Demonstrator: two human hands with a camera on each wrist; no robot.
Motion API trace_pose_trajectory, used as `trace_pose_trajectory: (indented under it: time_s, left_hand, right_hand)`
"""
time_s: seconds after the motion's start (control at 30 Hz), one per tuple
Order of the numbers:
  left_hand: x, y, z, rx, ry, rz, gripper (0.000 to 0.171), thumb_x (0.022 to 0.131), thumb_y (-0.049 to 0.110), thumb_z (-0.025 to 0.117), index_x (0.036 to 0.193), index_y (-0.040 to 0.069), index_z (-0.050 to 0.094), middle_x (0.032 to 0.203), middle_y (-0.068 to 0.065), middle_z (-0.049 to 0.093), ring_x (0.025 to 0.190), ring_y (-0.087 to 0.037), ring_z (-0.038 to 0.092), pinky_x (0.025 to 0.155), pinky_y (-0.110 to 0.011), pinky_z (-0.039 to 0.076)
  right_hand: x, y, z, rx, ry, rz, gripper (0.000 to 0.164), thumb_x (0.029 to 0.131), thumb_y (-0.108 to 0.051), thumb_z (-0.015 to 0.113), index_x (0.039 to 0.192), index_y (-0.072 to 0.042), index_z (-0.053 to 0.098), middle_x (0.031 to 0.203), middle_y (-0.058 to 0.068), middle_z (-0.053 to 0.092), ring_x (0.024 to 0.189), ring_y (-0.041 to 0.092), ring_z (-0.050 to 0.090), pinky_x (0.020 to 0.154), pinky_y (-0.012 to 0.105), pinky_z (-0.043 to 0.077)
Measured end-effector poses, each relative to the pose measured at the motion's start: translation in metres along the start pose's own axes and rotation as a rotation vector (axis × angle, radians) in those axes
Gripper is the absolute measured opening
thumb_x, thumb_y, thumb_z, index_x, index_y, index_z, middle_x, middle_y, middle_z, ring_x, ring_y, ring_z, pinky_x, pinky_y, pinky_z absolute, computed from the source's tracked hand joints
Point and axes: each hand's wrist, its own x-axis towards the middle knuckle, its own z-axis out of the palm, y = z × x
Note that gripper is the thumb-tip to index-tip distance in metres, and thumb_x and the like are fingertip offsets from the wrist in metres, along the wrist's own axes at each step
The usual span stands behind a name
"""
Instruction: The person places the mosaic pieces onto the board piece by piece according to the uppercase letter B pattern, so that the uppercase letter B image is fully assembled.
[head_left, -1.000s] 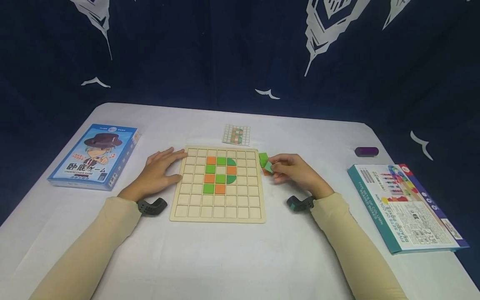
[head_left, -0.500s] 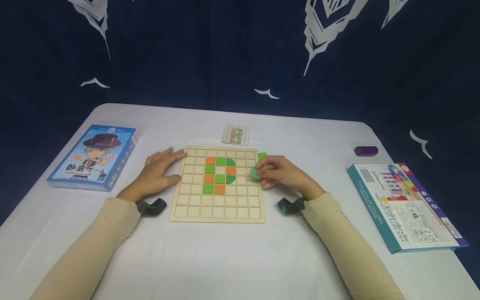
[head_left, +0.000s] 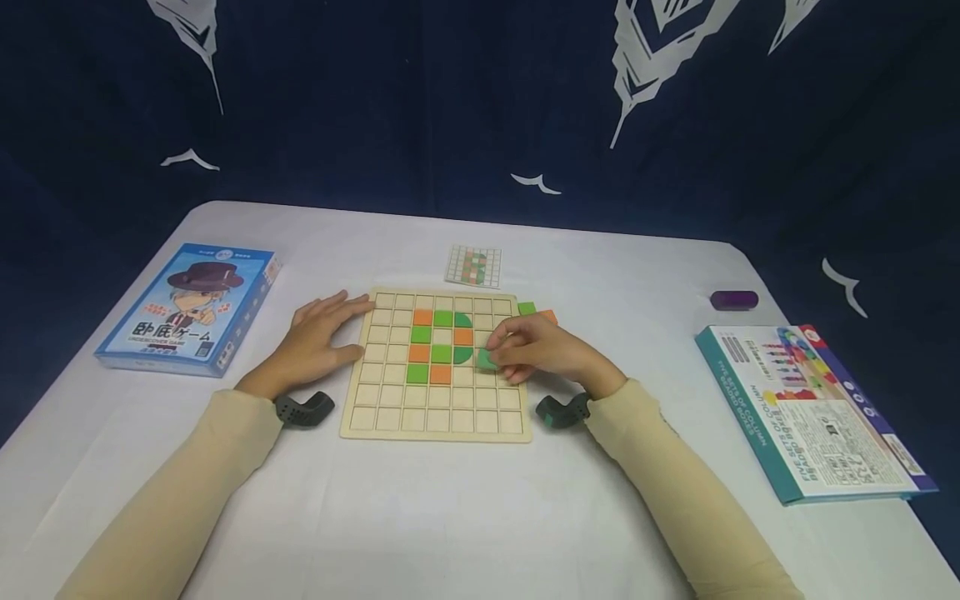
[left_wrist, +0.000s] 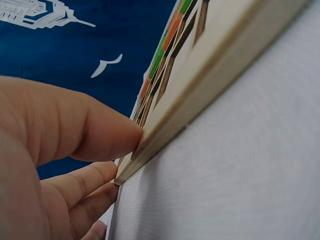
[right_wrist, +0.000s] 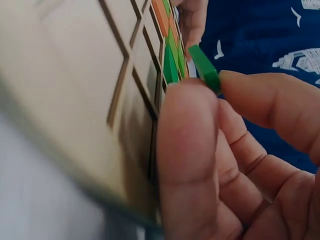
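A wooden grid board (head_left: 375,421) lies on the white table with orange, light green and dark green tiles set in its middle columns. My left hand (head_left: 315,346) rests at the board's left side, thumb and fingertips touching its edge, as the left wrist view also shows. Over the right half of the board, my right hand (head_left: 551,350) pinches a dark green tile (right_wrist: 205,69) between thumb and forefinger. That tile (head_left: 486,360) is just right of the dark green rounded tile (head_left: 462,356) in the grid.
Beyond the board lies a small pattern card (head_left: 473,267). A green tile (head_left: 527,308) and an orange tile (head_left: 549,317) lie by its right edge. A blue game box (head_left: 187,308) stands left, a teal-edged box (head_left: 813,412) right, with a purple object (head_left: 733,300) behind it.
My right hand has moved left from the loose tiles beside the board to over the grid, carrying the dark green tile. My left hand stays at the board's edge.
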Motion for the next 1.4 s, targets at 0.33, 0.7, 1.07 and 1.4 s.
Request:
trace_pose_trajectory:
  time_s: [0.33,0.7,1.07,1.4]
  left_hand:
    - [0.000,-0.001,0.000,-0.001,-0.005,-0.009,0.070,0.095,0.017,0.067,0.162,0.007,0.048,0.174,-0.016,0.036,0.165,-0.042,0.015,0.132,-0.062,0.000]
    - [0.001,-0.001,0.001,0.000,-0.001,-0.009,0.070,0.095,0.017,0.067,0.162,0.007,0.048,0.174,-0.017,0.036,0.165,-0.042,0.015,0.131,-0.062,0.000]
    - [0.000,-0.001,0.001,0.004,0.000,-0.014,0.070,0.094,0.017,0.067,0.161,0.007,0.048,0.173,-0.017,0.036,0.165,-0.042,0.015,0.131,-0.062,0.000]
    - [0.001,0.000,0.001,0.000,0.001,-0.010,0.071,0.094,0.017,0.067,0.162,0.007,0.048,0.173,-0.016,0.037,0.165,-0.041,0.015,0.132,-0.062,0.000]
  right_hand:
    - [0.009,-0.009,0.017,-0.053,-0.048,0.011,0.009,0.100,-0.003,0.072,0.106,0.004,0.069,0.069,0.001,0.064,0.064,0.009,0.061,0.062,0.020,0.058]
    - [0.015,-0.016,0.026,-0.068,-0.063,0.024,0.007,0.100,-0.003,0.073,0.099,0.001,0.067,0.067,0.001,0.062,0.062,0.009,0.058,0.061,0.019,0.057]
    - [0.015,-0.019,0.030,-0.101,-0.045,0.039,0.006,0.099,-0.001,0.074,0.097,0.002,0.069,0.070,0.001,0.064,0.064,0.010,0.060,0.063,0.021,0.058]
    - [0.015,-0.021,0.033,-0.170,0.012,0.073,0.011,0.097,-0.004,0.079,0.090,-0.002,0.070,0.068,0.002,0.063,0.061,0.011,0.060,0.063,0.023,0.060]
